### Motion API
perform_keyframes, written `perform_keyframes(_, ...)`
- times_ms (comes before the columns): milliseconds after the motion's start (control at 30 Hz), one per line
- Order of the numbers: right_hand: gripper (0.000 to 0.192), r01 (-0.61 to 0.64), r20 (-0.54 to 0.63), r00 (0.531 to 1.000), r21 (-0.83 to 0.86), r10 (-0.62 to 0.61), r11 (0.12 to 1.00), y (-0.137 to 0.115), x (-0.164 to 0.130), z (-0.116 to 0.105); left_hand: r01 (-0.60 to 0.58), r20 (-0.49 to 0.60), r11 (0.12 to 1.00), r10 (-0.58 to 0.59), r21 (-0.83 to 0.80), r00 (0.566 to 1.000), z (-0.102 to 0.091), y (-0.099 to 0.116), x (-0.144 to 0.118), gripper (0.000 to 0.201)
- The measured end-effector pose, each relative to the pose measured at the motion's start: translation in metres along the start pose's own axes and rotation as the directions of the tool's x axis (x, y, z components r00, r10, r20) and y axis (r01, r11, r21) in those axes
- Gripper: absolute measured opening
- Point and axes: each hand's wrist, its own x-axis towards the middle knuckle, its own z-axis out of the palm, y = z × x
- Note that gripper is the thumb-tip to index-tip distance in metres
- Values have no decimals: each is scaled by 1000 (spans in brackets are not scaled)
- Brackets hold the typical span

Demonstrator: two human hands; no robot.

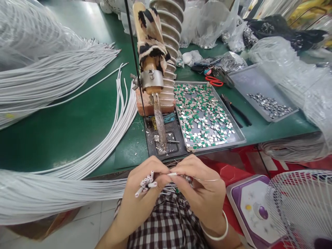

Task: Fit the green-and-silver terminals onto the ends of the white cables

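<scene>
My left hand grips a small bunch of white cable ends whose cut tips stick out below the fingers. My right hand pinches the tip of one white cable between thumb and forefinger, and a thin bare wire runs across its knuckles. Both hands meet just in front of the green table's near edge, below a soldering iron that points down into a small black tray.
A metal tray holds several small green and silver parts. Long white cables sweep across the green table. A grey tray, red scissors, black pliers and a white fan stand to the right.
</scene>
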Motion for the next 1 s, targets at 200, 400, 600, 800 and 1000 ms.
perform_keyframes(200,25,-79,35,996,74,77,994,3,3,-4,67,46,997,-68,40,997,-3,-2,4,24)
perform_keyframes(400,20,-196,157,974,202,166,960,5,4,-5,33,74,998,-37,56,997,-4,-5,8,23)
perform_keyframes(600,25,-167,-71,986,-363,151,917,19,19,-16,49,11,989,-51,137,999,-8,-10,0,21)
perform_keyframes(800,14,-72,50,985,-743,163,665,56,53,-37,-26,7,994,25,110,1000,-7,-21,4,20)
perform_keyframes(1000,17,-29,68,993,-652,97,757,47,50,-33,20,-80,997,-14,73,997,-1,-21,8,20)
